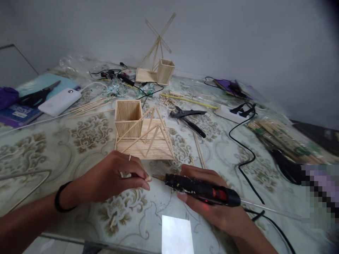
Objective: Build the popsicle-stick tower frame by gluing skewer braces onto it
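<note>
My right hand [203, 194] is wrapped round a black hot glue gun [201, 190], its nozzle pointing left and a clear glue stick [270, 209] sticking out of its back. Pinched between the thumb and fingertips of my left hand [124, 173] is a small wooden piece [148, 178], mostly hidden, right by the nozzle tip. Just beyond my hands sits a stick model [159, 151]: a flat base of thin sticks, an open square box [129, 120] at its left, and slanted sticks [153, 123] joined in peaks.
Behind stands a stick windmill [159, 38] with a box beside it. Pincers [188, 118], a white power strip [229, 113], bagged sticks [288, 137], a white power bank [60, 101] and scissors [39, 94] lie around. A black cable [243, 151] runs at the right.
</note>
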A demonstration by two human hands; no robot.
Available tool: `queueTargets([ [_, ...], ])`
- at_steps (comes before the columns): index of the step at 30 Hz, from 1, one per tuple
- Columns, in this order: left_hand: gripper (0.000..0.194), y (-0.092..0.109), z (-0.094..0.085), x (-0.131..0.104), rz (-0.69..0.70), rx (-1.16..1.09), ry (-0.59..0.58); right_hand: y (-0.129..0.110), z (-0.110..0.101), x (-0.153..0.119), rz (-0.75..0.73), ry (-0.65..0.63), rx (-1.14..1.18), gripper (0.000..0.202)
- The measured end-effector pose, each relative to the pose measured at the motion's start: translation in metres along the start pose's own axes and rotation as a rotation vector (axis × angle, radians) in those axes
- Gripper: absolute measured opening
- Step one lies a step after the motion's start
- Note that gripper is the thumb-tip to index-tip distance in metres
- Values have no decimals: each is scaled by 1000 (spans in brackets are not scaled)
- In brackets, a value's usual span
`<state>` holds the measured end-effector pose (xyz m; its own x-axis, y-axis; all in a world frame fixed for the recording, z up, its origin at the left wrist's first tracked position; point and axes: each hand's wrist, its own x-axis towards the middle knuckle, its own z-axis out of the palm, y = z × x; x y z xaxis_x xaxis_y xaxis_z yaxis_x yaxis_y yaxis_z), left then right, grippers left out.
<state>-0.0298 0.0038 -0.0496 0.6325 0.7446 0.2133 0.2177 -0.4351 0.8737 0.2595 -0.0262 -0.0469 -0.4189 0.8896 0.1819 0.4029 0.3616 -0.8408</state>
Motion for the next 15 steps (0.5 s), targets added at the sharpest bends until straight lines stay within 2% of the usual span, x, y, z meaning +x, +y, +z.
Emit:
queueTargets([
  [3,9,5,-20,-1,2,-2,3,-4,1,5,-11,-4,-5,32],
  [6,8,8,-44,-3,-6,4,101,-6,4,6,14,15,-71,32],
  [8,14,6,-56,-4,-37,2,177,-9,10,5,12,-28,-127,24],
  [10,20,3,-62,-3,-64,-50,239,-12,20,2,-11,-83,-180,13],
  [15,27,-4,-68,2,-87,-145,372,-21,56,4,75,-139,-428,17],
])
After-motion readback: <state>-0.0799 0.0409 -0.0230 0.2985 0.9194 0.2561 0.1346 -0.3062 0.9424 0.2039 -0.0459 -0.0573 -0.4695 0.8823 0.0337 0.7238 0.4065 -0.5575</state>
